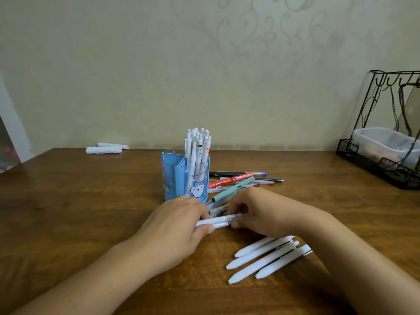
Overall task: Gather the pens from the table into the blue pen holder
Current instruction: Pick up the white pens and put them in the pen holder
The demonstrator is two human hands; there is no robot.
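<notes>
Left hand [179, 220] and right hand [252, 212] are pinching two white pens [218, 221]; we are aligning both before lifting toward the blue pen holder [181, 178].

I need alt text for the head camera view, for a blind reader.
Two hands, left and right, grip white pens before a blue pen holder already holding pens; more white pens lie on the wooden table.

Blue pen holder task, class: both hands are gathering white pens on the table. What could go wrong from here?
1. The blue pen holder already has one compartment packed with white pens; forcing more in might tip it.
2. The left hand and right hand hold two pens loosely; one could slip.
3. The teal pen lying across the pile may roll.
</notes>
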